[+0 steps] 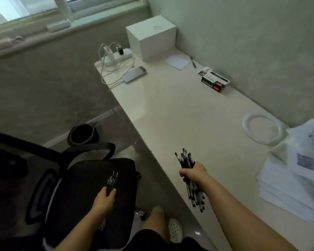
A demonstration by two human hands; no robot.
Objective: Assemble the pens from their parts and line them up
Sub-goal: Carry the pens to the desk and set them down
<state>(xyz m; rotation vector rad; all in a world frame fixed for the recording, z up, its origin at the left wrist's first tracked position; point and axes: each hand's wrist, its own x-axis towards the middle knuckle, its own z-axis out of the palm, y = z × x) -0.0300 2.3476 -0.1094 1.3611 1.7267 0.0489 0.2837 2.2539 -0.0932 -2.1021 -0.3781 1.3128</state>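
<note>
Dark pen parts (188,171) fill the right hand (193,173), gripped tight; the left hand (105,198) pinches blurry refills (112,181).

White desk (179,113) runs along pale wall (252,42); window (43,6) beyond desk's far end, black office chair (76,178) left of desk, dim light.

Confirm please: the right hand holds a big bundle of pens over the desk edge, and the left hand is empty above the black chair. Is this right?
Not quite. The left hand is not empty: its fingers grip a smaller bundle of pen parts above the black chair, as the head view shows. The right hand does hold the big bundle of pens over the desk edge.
</note>
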